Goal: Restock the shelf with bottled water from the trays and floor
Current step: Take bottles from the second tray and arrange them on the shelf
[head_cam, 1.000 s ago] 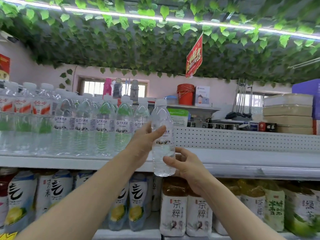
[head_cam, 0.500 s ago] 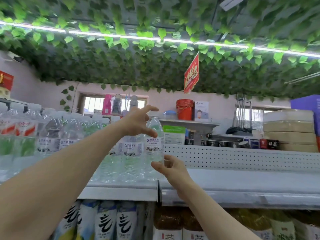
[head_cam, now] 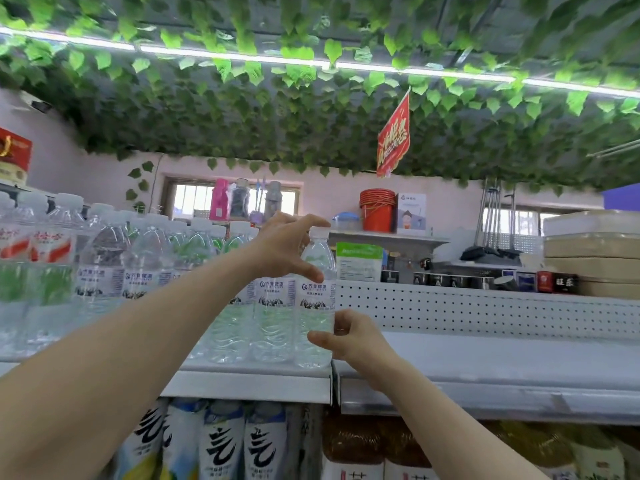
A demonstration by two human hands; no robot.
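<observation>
The water bottle (head_cam: 317, 299) stands upright on the upper shelf (head_cam: 242, 386), at the right end of the left shelf section, near its front right corner. It closes the front row of identical water bottles (head_cam: 156, 282) and stands just beside its left-hand neighbour. Its white cap (head_cam: 318, 232) is in place.

Left hand (head_cam: 287, 247): raised at the level of the bottle's neck and shoulder, spread in a C-shape. The index finger (head_cam: 318, 221) reaches over the cap and the thumb (head_cam: 304, 271) points at the shoulder. Contact with the bottle cannot be confirmed; the hand encloses nothing.

Right hand (head_cam: 353, 336): positioned at the lower body of the water bottle. The thumb (head_cam: 318, 341) lies across the front of the bottle and the curled fingers (head_cam: 341, 323) press against its right side, pinching the bottle between them.

Surroundings:
- Bottles with red labels (head_cam: 34, 244) occupy the left end of the upper shelf.
- A white perforated back panel (head_cam: 485, 313) runs along the rear edge of the right shelf section.
- On the shelf below stand drink bottles with black characters (head_cam: 225, 445) and, to their right, amber tea bottles (head_cam: 353, 441).
- Artificial ivy (head_cam: 311, 133) covers the ceiling, with a light strip (head_cam: 235, 58) and a red hanging sign (head_cam: 393, 140).
- An orange bucket (head_cam: 377, 209) stands on a wall ledge behind.
</observation>
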